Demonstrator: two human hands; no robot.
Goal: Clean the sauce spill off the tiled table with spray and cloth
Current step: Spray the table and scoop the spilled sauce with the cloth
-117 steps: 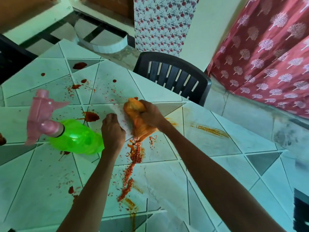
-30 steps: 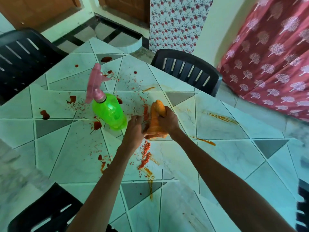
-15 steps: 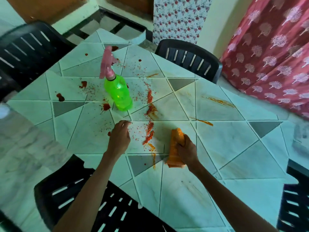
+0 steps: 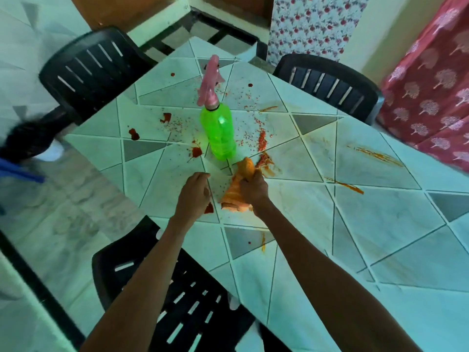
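Two hands apart: right hand (image 4: 253, 190) grips cloth (image 4: 234, 195), left hand (image 4: 194, 196) empty; forward wiping, we judge, could topple the spray bottle (image 4: 219, 132).

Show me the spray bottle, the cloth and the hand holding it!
spray bottle (image 4: 219, 133), head view, green body.
orange cloth (image 4: 232, 197), head view, lower folds.
right hand (image 4: 253, 190), head view, back of the hand.

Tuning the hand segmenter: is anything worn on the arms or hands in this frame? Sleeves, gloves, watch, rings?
Nothing worn that shows. The left forearm and right forearm are bare from the bottom edge of the frame up to the wrists: no sleeves, cuffs, watch or bands. The left hand and right hand are ungloved. No rings show, though some fingers are partly hidden.
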